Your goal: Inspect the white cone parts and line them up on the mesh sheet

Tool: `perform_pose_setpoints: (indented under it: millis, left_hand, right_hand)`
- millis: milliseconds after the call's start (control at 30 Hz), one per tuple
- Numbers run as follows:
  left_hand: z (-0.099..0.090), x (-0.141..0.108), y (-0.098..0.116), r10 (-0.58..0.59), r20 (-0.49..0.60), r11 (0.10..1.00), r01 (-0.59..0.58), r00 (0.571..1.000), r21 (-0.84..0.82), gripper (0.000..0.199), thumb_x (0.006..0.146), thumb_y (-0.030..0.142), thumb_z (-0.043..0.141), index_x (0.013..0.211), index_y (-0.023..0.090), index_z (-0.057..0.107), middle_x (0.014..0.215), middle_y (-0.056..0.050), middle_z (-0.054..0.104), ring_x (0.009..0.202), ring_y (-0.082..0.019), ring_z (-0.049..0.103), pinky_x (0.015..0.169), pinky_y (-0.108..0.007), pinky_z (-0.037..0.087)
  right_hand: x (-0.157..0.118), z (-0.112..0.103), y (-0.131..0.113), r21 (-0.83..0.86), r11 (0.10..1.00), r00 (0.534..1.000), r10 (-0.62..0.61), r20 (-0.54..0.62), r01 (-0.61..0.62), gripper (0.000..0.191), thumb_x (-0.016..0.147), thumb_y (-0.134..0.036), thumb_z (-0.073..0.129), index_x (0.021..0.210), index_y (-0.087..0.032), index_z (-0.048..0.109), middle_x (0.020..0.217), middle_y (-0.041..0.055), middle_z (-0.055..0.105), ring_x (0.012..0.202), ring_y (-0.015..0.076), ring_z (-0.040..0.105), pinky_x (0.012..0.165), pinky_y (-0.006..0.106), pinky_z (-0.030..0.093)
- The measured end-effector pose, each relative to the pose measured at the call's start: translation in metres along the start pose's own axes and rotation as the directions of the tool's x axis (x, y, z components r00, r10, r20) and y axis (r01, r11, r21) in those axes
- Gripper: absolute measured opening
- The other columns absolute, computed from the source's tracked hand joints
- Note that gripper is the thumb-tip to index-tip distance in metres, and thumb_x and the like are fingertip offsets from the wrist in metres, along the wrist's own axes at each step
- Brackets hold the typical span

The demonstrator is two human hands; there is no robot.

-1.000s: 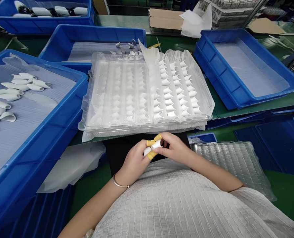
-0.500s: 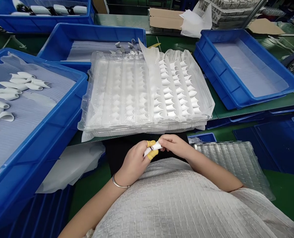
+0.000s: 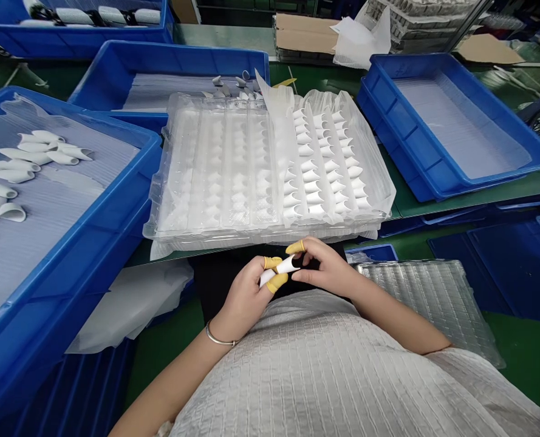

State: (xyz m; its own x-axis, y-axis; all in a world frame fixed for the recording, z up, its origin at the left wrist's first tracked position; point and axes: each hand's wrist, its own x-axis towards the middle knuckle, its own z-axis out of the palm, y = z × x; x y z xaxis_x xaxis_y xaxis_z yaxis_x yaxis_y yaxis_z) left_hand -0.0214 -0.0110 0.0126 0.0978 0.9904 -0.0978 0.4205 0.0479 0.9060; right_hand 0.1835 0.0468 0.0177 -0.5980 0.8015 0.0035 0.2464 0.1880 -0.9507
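Observation:
Two short white tubular pieces are in my left hand [image 3: 246, 288], whose yellow-capped thumb and finger grip them. One white piece [image 3: 288, 264] points to the right with its hollow, slanted end; the other [image 3: 266, 277] lies lower in the palm side. My right hand [image 3: 322, 267] is beside that hollow end, its thumb and yellow-capped index finger apart around it. Beyond the hands lies a clear plastic tray [image 3: 215, 227], with rows of similar white pieces [image 3: 313, 186] showing in its right half and thin white sheeting around them.
On the left, a blue bin [image 3: 133, 176] holds loose white pieces [image 3: 12, 176]. Another blue bin [image 3: 183, 54] stands behind the tray. Stacked blue bins [image 3: 434, 176] are at the right, with clear trays [image 3: 429, 291] below them.
My right hand has opened its fingers from the white piece, its index finger lifting up. The left hand keeps its grip, having shifted very slightly to the left.

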Motion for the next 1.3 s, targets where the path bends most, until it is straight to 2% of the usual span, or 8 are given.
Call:
perform_pose_setpoints:
  millis: [167, 267, 567, 767, 900, 1067, 1200, 1300]
  left_hand:
    - [-0.001, 0.001, -0.001, 0.113, 0.027, 0.983, -0.116, 0.993, 0.144, 0.015, 0.089, 0.035, 0.061, 0.092, 0.020, 0.063, 0.092, -0.003, 0.067, 0.082, -0.019, 0.063, 0.071, -0.031, 0.049]
    - [-0.001, 0.000, -0.001, 0.085, 0.025, 0.987, -0.088, 0.996, 0.137, 0.017, 0.089, 0.036, 0.061, 0.094, 0.020, 0.063, 0.092, -0.002, 0.067, 0.081, -0.018, 0.063, 0.069, -0.031, 0.049]
    - [-0.001, 0.000, -0.001, 0.017, -0.019, 0.998, -0.016, 1.000, 0.057, 0.016, 0.088, 0.036, 0.064, 0.095, 0.022, 0.063, 0.085, 0.000, 0.065, 0.072, -0.015, 0.060, 0.062, -0.027, 0.047]
    - [-0.002, 0.000, -0.002, 0.120, -0.002, 0.977, -0.117, 0.993, 0.180, 0.014, 0.090, 0.033, 0.060, 0.093, 0.020, 0.063, 0.092, -0.003, 0.067, 0.082, -0.019, 0.063, 0.070, -0.031, 0.050]
    - [-0.002, 0.000, 0.001, 0.124, 0.031, 0.976, -0.127, 0.992, 0.179, 0.015, 0.090, 0.034, 0.060, 0.094, 0.019, 0.063, 0.094, -0.004, 0.067, 0.085, -0.020, 0.064, 0.072, -0.032, 0.050]
    - [-0.002, -0.001, 0.004, 0.022, -0.011, 0.999, -0.021, 1.000, 0.050, 0.014, 0.086, 0.032, 0.065, 0.095, 0.021, 0.064, 0.088, -0.001, 0.066, 0.075, -0.017, 0.061, 0.065, -0.028, 0.048]
    - [-0.002, -0.001, 0.006, 0.091, -0.003, 0.994, -0.091, 0.996, 0.053, 0.012, 0.087, 0.031, 0.064, 0.093, 0.021, 0.064, 0.088, -0.001, 0.065, 0.077, -0.016, 0.060, 0.067, -0.029, 0.047]
    - [-0.003, -0.001, 0.007, 0.155, -0.004, 0.981, -0.153, 0.988, 0.118, 0.016, 0.090, 0.035, 0.062, 0.091, 0.020, 0.064, 0.087, -0.003, 0.063, 0.079, -0.018, 0.059, 0.068, -0.030, 0.047]
  right_hand:
    - [0.005, 0.007, 0.009, 0.212, 0.950, 0.972, 0.215, 0.096, -0.231, 0.044, 0.093, -0.054, 0.053, 0.074, -0.016, 0.060, 0.070, 0.0007, 0.055, 0.068, 0.0147, 0.051, 0.063, 0.027, 0.040]
    - [0.006, 0.009, 0.008, 0.256, 0.931, 0.964, 0.236, 0.126, -0.261, 0.041, 0.091, -0.053, 0.057, 0.074, -0.015, 0.060, 0.069, -0.0007, 0.053, 0.065, 0.0133, 0.049, 0.061, 0.026, 0.038]
    - [0.001, 0.002, -0.006, -0.074, 0.997, 1.000, -0.016, 0.009, 0.017, 0.029, 0.085, -0.034, 0.072, 0.110, -0.022, 0.064, 0.103, 0.0057, 0.060, 0.088, 0.0183, 0.054, 0.075, 0.030, 0.046]
    - [0.004, 0.008, 0.007, 0.232, 0.947, 0.975, 0.209, 0.077, -0.222, 0.043, 0.092, -0.057, 0.053, 0.085, -0.016, 0.063, 0.080, 0.0033, 0.062, 0.074, 0.0165, 0.056, 0.067, 0.028, 0.043]
    - [0.005, 0.012, 0.010, 0.304, 0.904, 0.953, 0.271, 0.135, -0.300, 0.045, 0.092, -0.055, 0.054, 0.075, -0.015, 0.061, 0.071, 0.0011, 0.059, 0.068, 0.0139, 0.053, 0.065, 0.027, 0.041]
    - [0.003, 0.005, 0.002, 0.314, 0.931, 0.982, 0.161, 0.103, -0.186, 0.030, 0.084, -0.043, 0.071, 0.100, -0.018, 0.066, 0.094, 0.0037, 0.064, 0.080, 0.0156, 0.056, 0.072, 0.028, 0.045]
    - [0.001, 0.000, -0.001, 0.071, 0.996, 0.997, 0.058, 0.043, -0.061, 0.028, 0.083, -0.035, 0.074, 0.106, -0.022, 0.066, 0.105, 0.0050, 0.062, 0.086, 0.0173, 0.055, 0.076, 0.030, 0.047]
    - [0.001, 0.002, 0.000, 0.054, 0.998, 0.999, 0.019, 0.048, -0.021, 0.026, 0.084, -0.031, 0.074, 0.107, -0.022, 0.066, 0.104, 0.0049, 0.063, 0.089, 0.0182, 0.056, 0.079, 0.031, 0.047]
